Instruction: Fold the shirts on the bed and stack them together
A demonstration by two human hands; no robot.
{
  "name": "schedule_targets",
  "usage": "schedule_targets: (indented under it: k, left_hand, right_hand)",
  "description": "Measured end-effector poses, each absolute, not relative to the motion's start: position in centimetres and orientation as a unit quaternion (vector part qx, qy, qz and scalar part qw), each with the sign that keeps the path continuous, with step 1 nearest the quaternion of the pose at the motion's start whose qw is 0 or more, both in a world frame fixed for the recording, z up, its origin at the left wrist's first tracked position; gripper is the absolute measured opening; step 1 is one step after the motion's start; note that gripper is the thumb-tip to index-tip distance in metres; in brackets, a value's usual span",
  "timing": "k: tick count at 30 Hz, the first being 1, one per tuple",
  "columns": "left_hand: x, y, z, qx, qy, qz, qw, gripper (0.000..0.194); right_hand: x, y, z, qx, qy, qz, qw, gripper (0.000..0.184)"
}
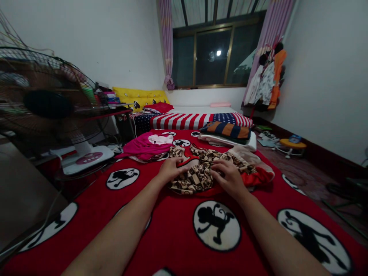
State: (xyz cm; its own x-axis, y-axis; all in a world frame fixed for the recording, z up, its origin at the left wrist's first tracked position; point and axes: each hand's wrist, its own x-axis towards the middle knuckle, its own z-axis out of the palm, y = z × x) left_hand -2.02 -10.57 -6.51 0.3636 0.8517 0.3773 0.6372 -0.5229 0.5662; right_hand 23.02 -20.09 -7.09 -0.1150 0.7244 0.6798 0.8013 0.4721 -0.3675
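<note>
A tan-and-black patterned garment (191, 182) with red parts lies bunched on the red blanket (172, 230). My left hand (170, 169) is closed on its left side, fingers and thumb about a red-edged part. On the other side, my right hand (230, 178) grips the bunched cloth with curled fingers. Past my right hand, a pale sheer piece and red cloth (260, 174) lie against the patterned cloth; whether they belong to the same garment I cannot tell. A magenta garment (140, 147) with a white-pink patch rests further left.
Behind the garment sits a folded clothes stack (227, 132), a striped piece on top. A standing fan (47, 103) is at the left. Further back is a bed with a flag-pattern cover (184, 120). A small yellow stool (293, 144) stands on the floor at right.
</note>
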Motion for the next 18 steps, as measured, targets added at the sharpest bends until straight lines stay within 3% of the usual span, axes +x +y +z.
schedule_targets:
  k: [2,6,11,15,18]
  left_hand:
    - [-3.0,-10.2,-6.3,0.816,0.448,0.297,0.213,0.033]
    - [-5.4,-10.2,-4.7,0.78,0.422,0.291,0.36,0.03]
    - [-9.2,-8.9,-4.4,0.528,0.372,0.487,0.587,0.029]
    - [-10.8,-7.0,-5.4,0.339,0.359,0.612,0.618,0.021]
    - [-11.0,-6.2,-5.7,0.273,0.367,0.675,0.579,0.02]
  right_hand:
    - [22.6,-20.2,-7.5,-0.497,-0.787,0.018,0.366,0.021]
    - [23.3,-20.4,-7.9,-0.49,-0.807,0.077,0.319,0.04]
    - [23.8,-20.4,-7.8,-0.49,-0.81,0.084,0.31,0.056]
    - [23.7,-19.9,-8.0,-0.487,-0.799,0.062,0.347,0.055]
    - [23.8,-19.6,-8.1,-0.501,-0.791,0.036,0.35,0.039]
